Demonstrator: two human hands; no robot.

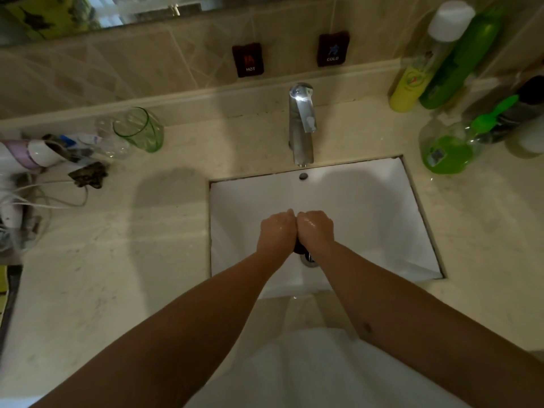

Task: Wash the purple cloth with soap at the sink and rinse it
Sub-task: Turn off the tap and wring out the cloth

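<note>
Both my hands are pressed together over the white sink basin (368, 207), knuckles up and wet. My left hand (275, 231) and my right hand (316, 231) grip a dark, bunched cloth (299, 248) between them; only a small dark bit of it shows below the hands, just above the drain (309, 260). The cloth's colour reads almost black in this light. The chrome tap (301, 122) stands behind the basin, and no water stream is visible from it.
Yellow and green bottles (412, 75) and a green liquid soap bottle (447, 148) stand at the right of the counter. A green glass (141, 131), toiletries and white cables (44, 198) lie at the left. HOT and COLD labels (248, 58) hang on the tiled wall.
</note>
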